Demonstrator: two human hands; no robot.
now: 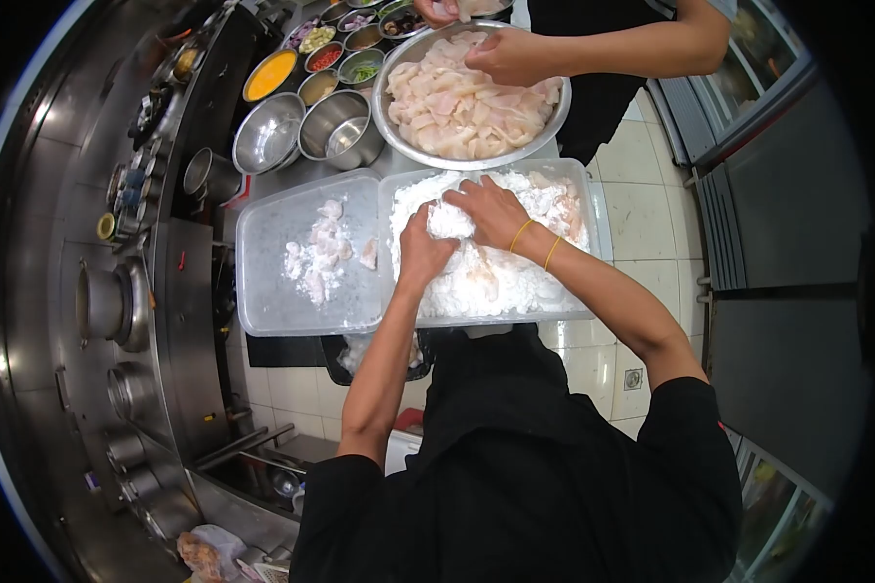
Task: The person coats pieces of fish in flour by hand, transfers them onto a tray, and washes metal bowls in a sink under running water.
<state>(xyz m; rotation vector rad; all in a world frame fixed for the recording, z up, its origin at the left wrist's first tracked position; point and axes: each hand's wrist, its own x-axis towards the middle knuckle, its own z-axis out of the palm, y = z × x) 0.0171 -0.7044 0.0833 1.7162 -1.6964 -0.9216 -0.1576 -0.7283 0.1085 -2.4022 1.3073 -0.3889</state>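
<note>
My left hand (426, 249) and my right hand (488, 214) curl from both sides around a flour-coated piece of raw meat (449, 222). They are down in a translucent plastic tub (583, 313) of white flour (428, 296). Under so much flour, the piece's exact shape is hard to make out. More pale pink pieces (559, 199) lie partly buried at the tub's right side. To the left, a flat translucent tray (262, 282) carries several floured pieces (329, 243) with loose flour around them.
Beyond the tub stands a wide metal bowl (399, 144) heaped with raw slices (467, 97); another person's hand (501, 55) is over it. Metal bowls (340, 131), yellow liquid (270, 75) and small ingredient bowls crowd the back left. A steel cooking counter (180, 291) runs along the left.
</note>
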